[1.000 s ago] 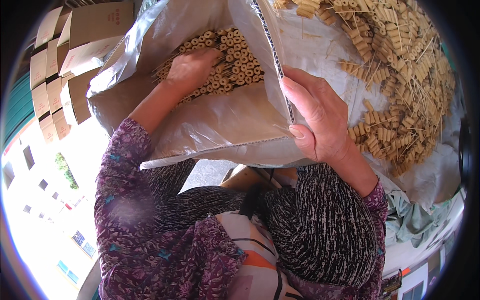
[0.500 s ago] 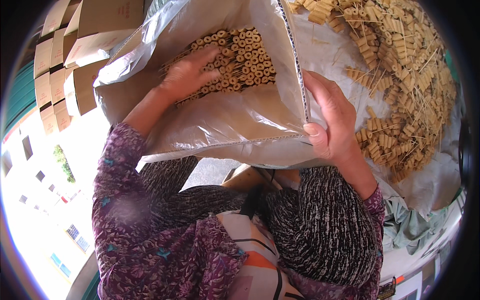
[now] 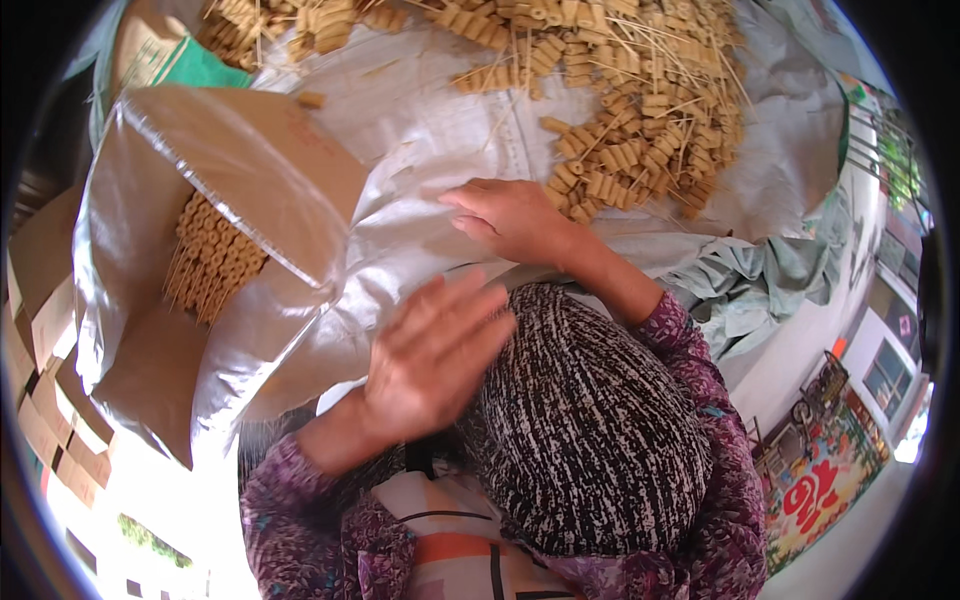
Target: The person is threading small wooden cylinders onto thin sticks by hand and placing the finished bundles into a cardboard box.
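My left hand is in the air over my lap, its fingers stretched out and a little blurred, with nothing in it. Just beyond it, my right hand hovers over the white sheet, empty, thumb and fingers slightly apart. To the left stands an open cardboard box lined with clear plastic. Stacked inside it are skewers of tan, ring-ended tubes. A large loose heap of the same skewers lies on the sheet, its near edge close to my right hand.
More cardboard boxes are piled at the far left. A green piece of material lies behind the lined box. Crumpled grey-green cloth hangs along the sheet's right edge. A colourful panel is at the lower right.
My left hand has come out of the box, and my right hand has let go of its edge. The view has turned right, so the box now appears farther left.
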Demonstrator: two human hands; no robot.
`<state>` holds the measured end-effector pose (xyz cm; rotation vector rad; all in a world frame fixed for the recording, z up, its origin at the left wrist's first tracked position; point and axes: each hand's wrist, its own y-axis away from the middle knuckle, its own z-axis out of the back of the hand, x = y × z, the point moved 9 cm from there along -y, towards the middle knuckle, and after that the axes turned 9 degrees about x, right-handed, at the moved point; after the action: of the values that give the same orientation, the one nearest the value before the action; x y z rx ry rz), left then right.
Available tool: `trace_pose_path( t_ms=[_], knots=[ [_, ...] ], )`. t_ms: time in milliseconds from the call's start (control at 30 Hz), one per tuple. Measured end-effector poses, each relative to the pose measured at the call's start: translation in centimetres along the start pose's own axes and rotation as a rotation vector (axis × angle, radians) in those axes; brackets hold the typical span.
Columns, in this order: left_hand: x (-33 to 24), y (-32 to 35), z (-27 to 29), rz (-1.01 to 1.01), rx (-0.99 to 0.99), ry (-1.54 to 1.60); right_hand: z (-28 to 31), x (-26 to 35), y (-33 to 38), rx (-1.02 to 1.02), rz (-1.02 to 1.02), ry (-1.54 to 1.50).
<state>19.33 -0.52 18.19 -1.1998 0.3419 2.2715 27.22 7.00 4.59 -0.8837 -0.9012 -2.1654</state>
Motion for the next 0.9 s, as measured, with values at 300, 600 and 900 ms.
trace_pose_path(
  t_ms=[300,600,900],
  knots=[
    [18.2,1.7,-8.1,0.612,-0.131,0.577,7.8,-13.5,5.7,-0.124,-0.3,0.792],
    [21.1,1.0,-8.5,0.661,-0.113,0.626,7.0,-15.1,4.2,-0.04,-0.174,0.96],
    [21.3,-2.5,-7.0,0.67,-0.296,0.91,9.7,-4.6,1.2,-0.374,0.057,0.933]
  ],
)
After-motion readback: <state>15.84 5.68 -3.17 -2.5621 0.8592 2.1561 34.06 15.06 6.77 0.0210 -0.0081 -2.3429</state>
